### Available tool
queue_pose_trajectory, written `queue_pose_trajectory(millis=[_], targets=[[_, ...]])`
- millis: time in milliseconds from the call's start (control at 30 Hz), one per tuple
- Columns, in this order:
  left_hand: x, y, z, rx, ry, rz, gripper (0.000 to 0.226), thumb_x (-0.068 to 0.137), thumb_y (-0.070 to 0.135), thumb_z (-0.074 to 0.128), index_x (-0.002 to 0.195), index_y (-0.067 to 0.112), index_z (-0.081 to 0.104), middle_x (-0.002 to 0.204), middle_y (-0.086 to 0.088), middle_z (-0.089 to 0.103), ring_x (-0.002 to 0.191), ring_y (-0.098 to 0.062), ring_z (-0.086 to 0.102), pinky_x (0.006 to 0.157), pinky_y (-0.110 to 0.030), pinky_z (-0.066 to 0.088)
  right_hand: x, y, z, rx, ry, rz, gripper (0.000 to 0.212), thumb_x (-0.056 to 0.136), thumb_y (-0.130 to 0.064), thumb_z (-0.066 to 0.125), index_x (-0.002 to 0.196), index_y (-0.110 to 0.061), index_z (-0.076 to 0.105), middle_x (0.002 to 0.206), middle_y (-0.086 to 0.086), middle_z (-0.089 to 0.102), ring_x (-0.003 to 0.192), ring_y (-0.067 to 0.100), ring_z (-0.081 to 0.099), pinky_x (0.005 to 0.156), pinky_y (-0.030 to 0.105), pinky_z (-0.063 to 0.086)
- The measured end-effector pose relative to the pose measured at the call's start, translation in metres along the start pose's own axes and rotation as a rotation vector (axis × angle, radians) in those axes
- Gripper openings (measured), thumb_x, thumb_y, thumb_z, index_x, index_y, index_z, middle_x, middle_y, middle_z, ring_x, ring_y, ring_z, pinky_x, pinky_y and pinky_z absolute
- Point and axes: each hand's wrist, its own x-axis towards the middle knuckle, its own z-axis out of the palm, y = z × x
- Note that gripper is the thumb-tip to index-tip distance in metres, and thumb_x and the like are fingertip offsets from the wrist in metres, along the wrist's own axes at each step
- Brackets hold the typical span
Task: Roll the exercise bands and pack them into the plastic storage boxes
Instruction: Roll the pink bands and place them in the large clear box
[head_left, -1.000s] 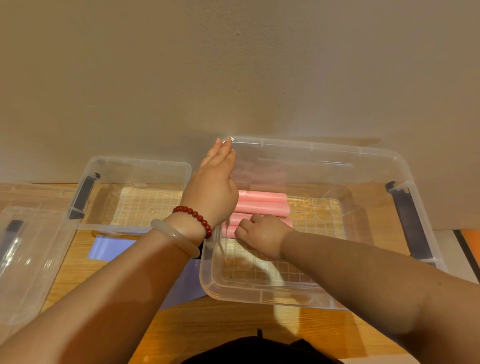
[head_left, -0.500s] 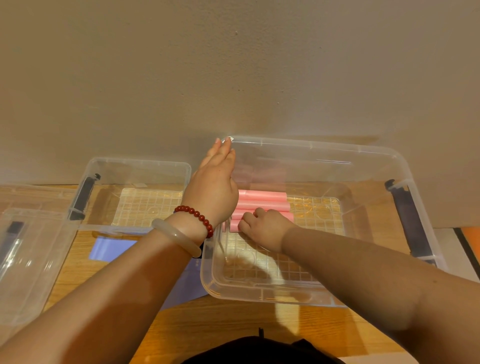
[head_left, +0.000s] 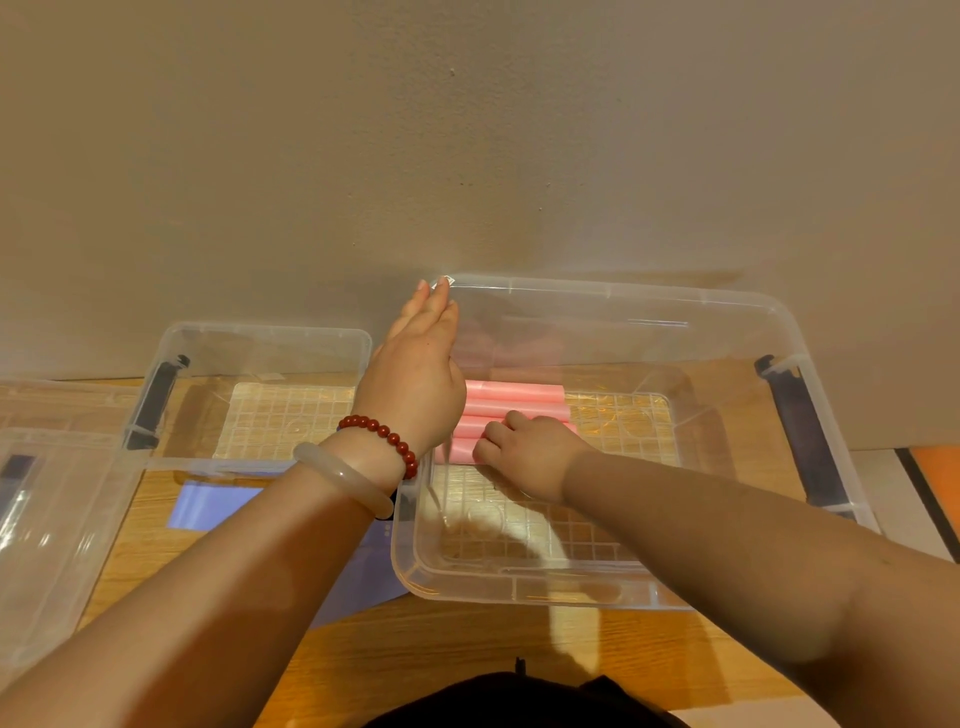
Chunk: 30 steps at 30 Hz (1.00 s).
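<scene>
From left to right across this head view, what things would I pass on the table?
Clear plastic container → small clear box → left hand → pink rolled bands → rightmost dark latch.

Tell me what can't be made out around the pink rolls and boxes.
Head view: left ends of the pink rolls, behind the left hand.
Head view: grip of the right hand on the nearest roll, fingertips curled under.
Head view: leftmost box, cut by frame edge.
</scene>
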Motion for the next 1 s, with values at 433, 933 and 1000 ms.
queue_pose_trajectory(millis=[433,933,1000], targets=[[0.0,-0.002,0.0,-0.018,0.005,0.011,0.058,0.092,-0.006,0.032,0.149,0.006,0.029,0.161,0.0,0.012,0.148,-0.012,0.002,0.11,-0.014,0.0,-0.025,0.019,0.0,0.973,0.002,0.983,0.076,0.096,-0.027,0.05,0.154,-0.009,0.004,0.162,0.012,0.0,0.148,0.032,0.009,0.118,0.038,0.021],[-0.001,-0.002,0.003,-0.02,0.031,0.009,0.057,0.092,-0.007,0.031,0.148,0.006,0.032,0.16,0.001,0.015,0.148,-0.01,0.003,0.104,-0.006,-0.004,0.006,0.022,0.045,1.586,0.107,1.052,0.109,0.051,-0.032,0.058,0.15,-0.012,0.016,0.156,0.016,0.026,0.142,0.035,0.03,0.102,0.042,0.04],[0.0,-0.002,0.003,-0.018,0.033,0.011,0.057,0.092,-0.007,0.031,0.148,0.006,0.032,0.16,0.001,0.015,0.148,-0.01,0.003,0.1,-0.001,-0.008,-0.001,0.019,0.024,1.584,0.097,1.068,0.098,0.059,-0.028,0.059,0.148,-0.01,0.021,0.15,0.015,0.034,0.133,0.035,0.041,0.097,0.043,0.047]])
